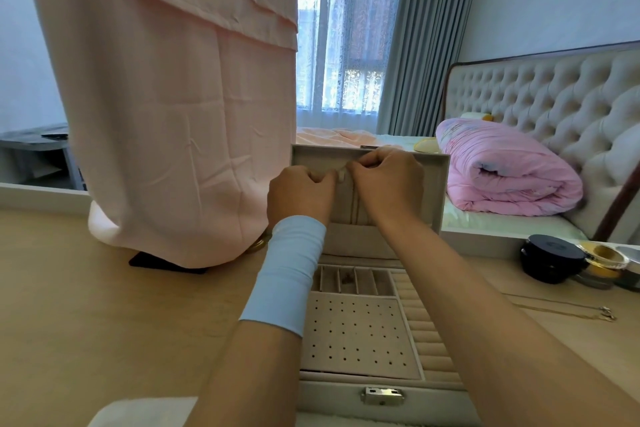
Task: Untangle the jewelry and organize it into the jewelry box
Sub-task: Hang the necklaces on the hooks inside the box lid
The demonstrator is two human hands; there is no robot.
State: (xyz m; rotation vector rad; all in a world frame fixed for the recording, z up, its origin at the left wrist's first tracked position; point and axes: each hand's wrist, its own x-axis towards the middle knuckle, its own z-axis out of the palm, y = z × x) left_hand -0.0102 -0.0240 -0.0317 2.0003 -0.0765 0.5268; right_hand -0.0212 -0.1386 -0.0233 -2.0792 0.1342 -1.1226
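Grip: the left hand point(301, 194) and right hand point(388, 180) meet fingertip to fingertip. Both grips are pinched on the top end of a necklace point(354, 208) at a small pale tab point(341, 176) (chain or tab itself, too small to tell).
Why held high: the tab sits near the top of the upright lid point(433, 184), so the necklace hangs straight down the lining, probably to stop it from knotting again.
Jewelry box point(363, 333): open on the counter point(104, 305), tray near, lid far.
Still out: a loose chain point(571, 308) lies on the counter right of the box, well apart.
Edges: a pink cloth point(166, 114) hangs just left of the lid, crowding the left wrist. A black round case point(550, 260) and gold bangle point(602, 256) sit far right.
Open room: bare counter near left, and between box and loose chain.
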